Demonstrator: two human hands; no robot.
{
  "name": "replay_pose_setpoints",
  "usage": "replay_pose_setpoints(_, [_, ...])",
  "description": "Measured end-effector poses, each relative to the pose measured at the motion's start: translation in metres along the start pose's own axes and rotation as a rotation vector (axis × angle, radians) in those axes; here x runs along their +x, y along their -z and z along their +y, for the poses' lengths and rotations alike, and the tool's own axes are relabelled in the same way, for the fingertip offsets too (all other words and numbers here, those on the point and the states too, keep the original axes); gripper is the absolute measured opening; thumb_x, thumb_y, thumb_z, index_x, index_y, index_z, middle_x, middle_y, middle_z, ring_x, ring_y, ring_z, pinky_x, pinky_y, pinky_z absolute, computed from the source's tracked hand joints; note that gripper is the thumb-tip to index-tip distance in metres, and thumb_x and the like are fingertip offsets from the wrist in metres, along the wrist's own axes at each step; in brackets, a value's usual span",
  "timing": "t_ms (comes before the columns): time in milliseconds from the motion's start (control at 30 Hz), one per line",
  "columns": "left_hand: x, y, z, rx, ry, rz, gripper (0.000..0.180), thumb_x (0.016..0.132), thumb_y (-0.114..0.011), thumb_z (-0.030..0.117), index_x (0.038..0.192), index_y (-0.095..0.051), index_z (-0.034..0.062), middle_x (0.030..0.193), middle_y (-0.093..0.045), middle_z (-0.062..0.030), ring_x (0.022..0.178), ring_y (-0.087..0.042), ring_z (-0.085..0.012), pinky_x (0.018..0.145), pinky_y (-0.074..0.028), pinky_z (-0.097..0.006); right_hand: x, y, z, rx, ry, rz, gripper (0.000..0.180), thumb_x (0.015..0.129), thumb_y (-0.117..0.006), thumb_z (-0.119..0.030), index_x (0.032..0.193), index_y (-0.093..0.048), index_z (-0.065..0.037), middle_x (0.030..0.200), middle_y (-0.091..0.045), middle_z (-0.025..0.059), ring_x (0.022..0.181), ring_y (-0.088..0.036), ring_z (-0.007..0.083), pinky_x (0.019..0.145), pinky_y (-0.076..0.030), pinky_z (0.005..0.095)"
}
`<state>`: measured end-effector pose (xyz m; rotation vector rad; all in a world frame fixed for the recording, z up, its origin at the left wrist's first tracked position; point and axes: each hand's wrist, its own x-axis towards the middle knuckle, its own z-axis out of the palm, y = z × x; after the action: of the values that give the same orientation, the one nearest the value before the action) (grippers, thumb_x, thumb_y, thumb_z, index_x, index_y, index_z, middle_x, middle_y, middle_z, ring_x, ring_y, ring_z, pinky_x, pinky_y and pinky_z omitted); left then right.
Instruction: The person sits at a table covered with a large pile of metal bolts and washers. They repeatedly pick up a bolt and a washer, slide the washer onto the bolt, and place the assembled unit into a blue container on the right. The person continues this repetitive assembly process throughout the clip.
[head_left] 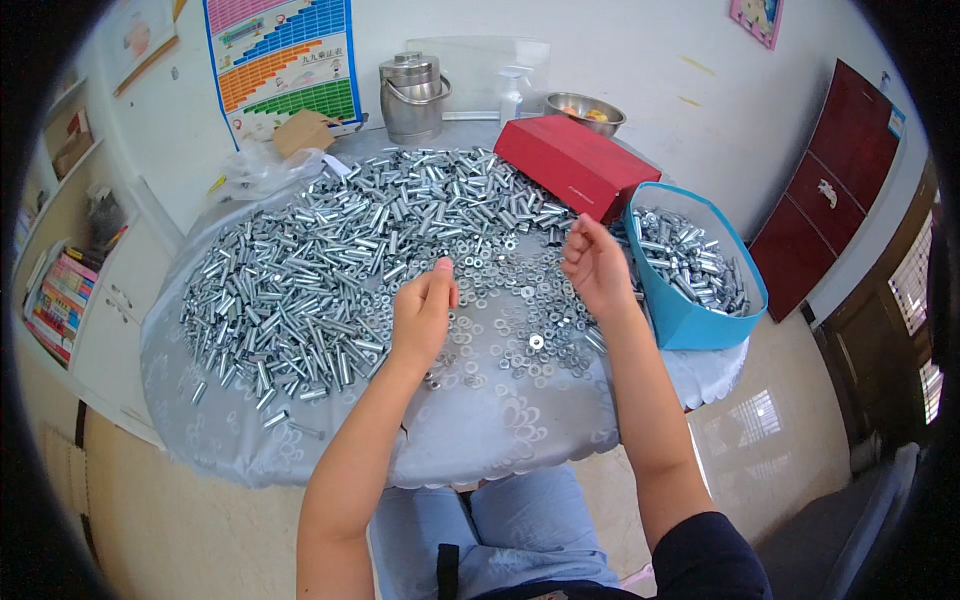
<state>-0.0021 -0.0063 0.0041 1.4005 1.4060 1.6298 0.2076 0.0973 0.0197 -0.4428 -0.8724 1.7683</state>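
My left hand (422, 312) is closed, thumb on top, above the inner edge of a wide heap of shiny metal sleeves (300, 270). Whatever its curled fingers hold, if anything, is hidden. My right hand (598, 268) is raised to the right with thumb and fingertips together; anything between them is too small to make out. Loose flat metal washers (536, 342) lie scattered on the cloth between and below my hands. Just right of my right hand stands a light-blue bin (705, 335), filled with more metal sleeves (685, 258).
A red box (575, 165) lies behind my right hand, against the bin. Along the back stand a steel lidded pail (411, 105), a spray bottle (510, 103) and a metal bowl (612, 118). A plastic bag (262, 175) and cardboard piece (303, 132) lie at the back left of the cloth-covered table (480, 440).
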Motion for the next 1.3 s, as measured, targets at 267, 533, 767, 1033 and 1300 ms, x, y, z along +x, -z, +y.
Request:
replay_pose_setpoints(267, [0.011,0.011,-0.013,0.122,0.018,0.053,0.047,0.09,-0.042,0.036,0.056,-0.047,0.0039,0.049,-0.032,0.0056,0.048,-0.028,-0.0042,0.046,-0.022,-0.023,-0.005,-0.003,0.028,-1.276,0.444,0.104,0.017,0.08,-0.059,-0.018,0.082,-0.056,-0.001,0.066,-0.057,0.0068,0.063,-0.054,0.0163,0.059,-0.043,0.0276])
replay_pose_setpoints(533, [0.017,0.039,-0.04,1.09,-0.333,0.298,0.021,0.079,-0.055,0.023,0.09,-0.059,0.0053,0.095,-0.053,-0.014,0.094,-0.047,-0.0315,0.081,-0.036,-0.043,-0.002,0.03,0.018,-1.885,0.417,0.247,0.029,0.075,-0.061,-0.024,0.097,-0.057,-0.005,0.1,-0.057,0.0159,0.096,-0.051,0.0336,0.082,-0.04,0.0444])
replay_pose_setpoints(767, [0.021,0.058,-0.053,1.322,0.101,0.256,0.049,0.079,-0.053,0.032,0.118,-0.046,0.0029,0.125,-0.037,-0.0233,0.12,-0.028,-0.0402,0.098,-0.018,-0.053,-0.001,0.039,0.013,-1.999,0.005,0.376,0.061,0.077,-0.058,-0.041,0.121,-0.041,-0.002,0.126,-0.039,0.023,0.121,-0.03,0.042,0.098,-0.021,0.0547])
replay_pose_setpoints(1033, [0.024,0.068,-0.058,1.328,0.183,0.232,0.049,0.08,-0.051,0.033,0.121,-0.045,0.0063,0.126,-0.037,-0.0241,0.119,-0.033,-0.04,0.099,-0.017,-0.055,0.008,0.042,0.009,-1.936,-0.203,0.377,0.072,0.081,-0.046,-0.052,0.131,-0.032,-0.003,0.133,-0.032,0.0238,0.126,-0.022,0.042,0.102,-0.015,0.054])
replay_pose_setpoints(1300, [0.023,0.069,-0.052,1.342,0.135,0.239,0.037,0.079,-0.055,0.028,0.113,-0.054,0.0137,0.115,-0.046,-0.0171,0.108,-0.042,-0.0342,0.094,-0.024,-0.051,0.01,0.047,0.01,-1.981,-0.171,0.269,0.061,0.082,-0.047,-0.048,0.124,-0.042,-0.004,0.126,-0.041,0.0219,0.12,-0.033,0.0388,0.099,-0.022,0.0515])
